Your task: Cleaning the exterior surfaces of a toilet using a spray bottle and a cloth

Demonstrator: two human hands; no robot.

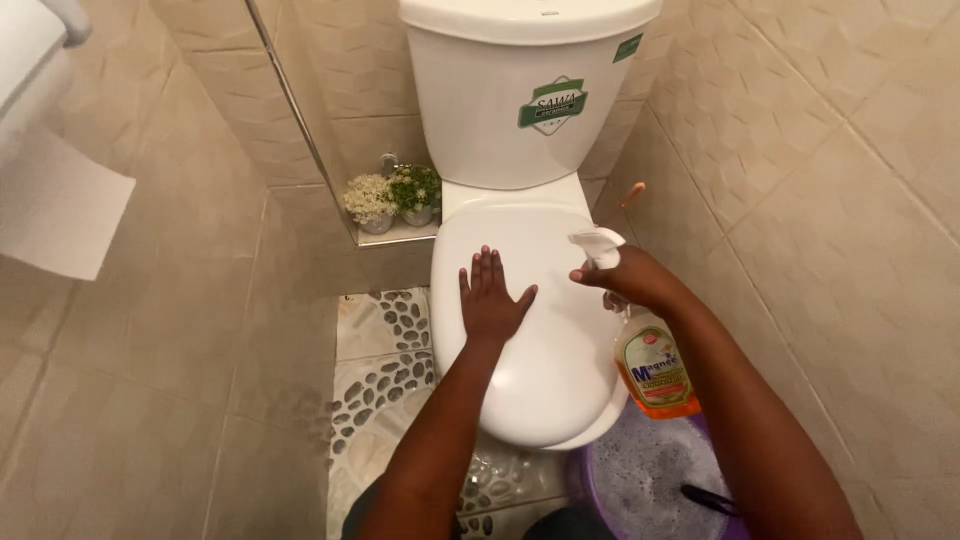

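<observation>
A white toilet stands ahead with its lid (545, 355) shut and its tank (510, 90) behind. My left hand (490, 300) lies flat on the lid, fingers spread. My right hand (625, 280) grips the white trigger head of a clear spray bottle (655, 370) that holds orange liquid; the bottle hangs at the lid's right edge.
A purple bucket (580, 475) of foamy water with a dark object in it sits at the toilet's lower right. Two small pots of flowers (395, 200) stand on a low ledge left of the tank. Toilet paper (55, 205) hangs at far left. Beige tiled walls close in on both sides.
</observation>
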